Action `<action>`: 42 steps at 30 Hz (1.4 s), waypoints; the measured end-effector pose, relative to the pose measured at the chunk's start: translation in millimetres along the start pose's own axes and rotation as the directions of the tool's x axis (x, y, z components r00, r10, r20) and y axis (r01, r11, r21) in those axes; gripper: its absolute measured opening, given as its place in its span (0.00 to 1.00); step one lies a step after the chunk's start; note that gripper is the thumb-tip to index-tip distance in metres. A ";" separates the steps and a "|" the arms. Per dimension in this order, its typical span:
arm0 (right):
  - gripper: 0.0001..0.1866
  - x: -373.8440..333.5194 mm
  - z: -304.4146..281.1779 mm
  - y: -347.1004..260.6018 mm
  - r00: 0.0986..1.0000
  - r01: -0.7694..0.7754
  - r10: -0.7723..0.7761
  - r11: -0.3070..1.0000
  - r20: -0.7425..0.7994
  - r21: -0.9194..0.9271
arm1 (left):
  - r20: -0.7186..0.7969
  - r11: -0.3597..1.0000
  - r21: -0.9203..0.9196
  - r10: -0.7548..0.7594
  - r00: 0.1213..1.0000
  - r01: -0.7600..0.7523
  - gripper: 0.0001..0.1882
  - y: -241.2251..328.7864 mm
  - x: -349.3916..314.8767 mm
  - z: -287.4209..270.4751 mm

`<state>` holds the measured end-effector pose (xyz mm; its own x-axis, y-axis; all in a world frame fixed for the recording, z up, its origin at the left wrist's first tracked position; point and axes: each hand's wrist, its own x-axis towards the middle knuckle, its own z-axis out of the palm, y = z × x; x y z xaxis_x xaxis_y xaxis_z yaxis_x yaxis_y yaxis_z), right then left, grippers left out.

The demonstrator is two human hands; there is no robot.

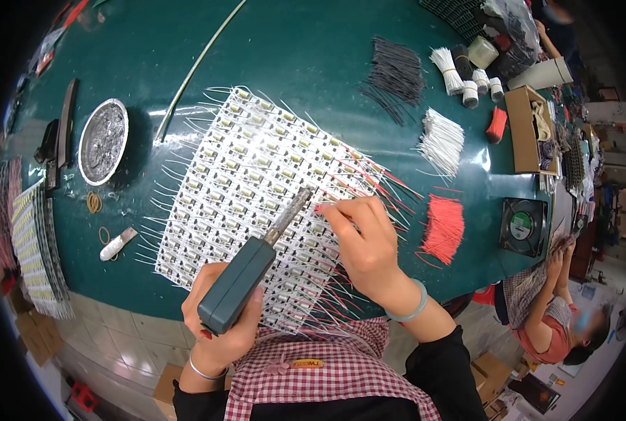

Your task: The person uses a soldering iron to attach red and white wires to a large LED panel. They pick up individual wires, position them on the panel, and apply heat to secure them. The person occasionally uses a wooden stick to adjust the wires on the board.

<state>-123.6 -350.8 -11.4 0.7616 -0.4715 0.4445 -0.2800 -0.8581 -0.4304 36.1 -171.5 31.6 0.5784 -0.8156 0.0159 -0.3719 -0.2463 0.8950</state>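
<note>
1. Soldering gun [237, 284]: boxy dark-green body, mottled metallic barrel narrowing toward the tip. Located above the panel [214, 189], its body over the near edge; tip contact cannot be determined.
2. Panel (landmark): white, rows of small components, pale wires along its left side, red ones on its right.
3. Left hand [232, 344]: wrapped around the gun, at the panel's near edge. Right hand [365, 242]: fingertips pinched on a small red piece [318, 209] over the panel's right part.
4. Surface: glossy green table [278, 42]. Left of panel, a silvery bowl [82, 144]; right, red wires [443, 230], then a black fan [523, 226].
5. Room: another person [551, 316] beyond the fan, far right of panel.
6. Gun's long axis: diagonal across the panel, tip pointing away from the wearer and rightward.
</note>
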 end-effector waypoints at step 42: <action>0.19 -5.2 1.6 -16.0 1.000 0.004 -0.004 1.000 0.006 -0.026 | -0.077 0.999 -0.008 0.039 0.996 -0.039 0.11 -8.7 -21.8 -5.1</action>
<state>-122.1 -334.3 -8.1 0.7662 -0.4670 0.4414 -0.2924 -0.8650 -0.4077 30.5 -148.9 25.7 0.6179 -0.7817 0.0848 -0.3888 -0.2100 0.8971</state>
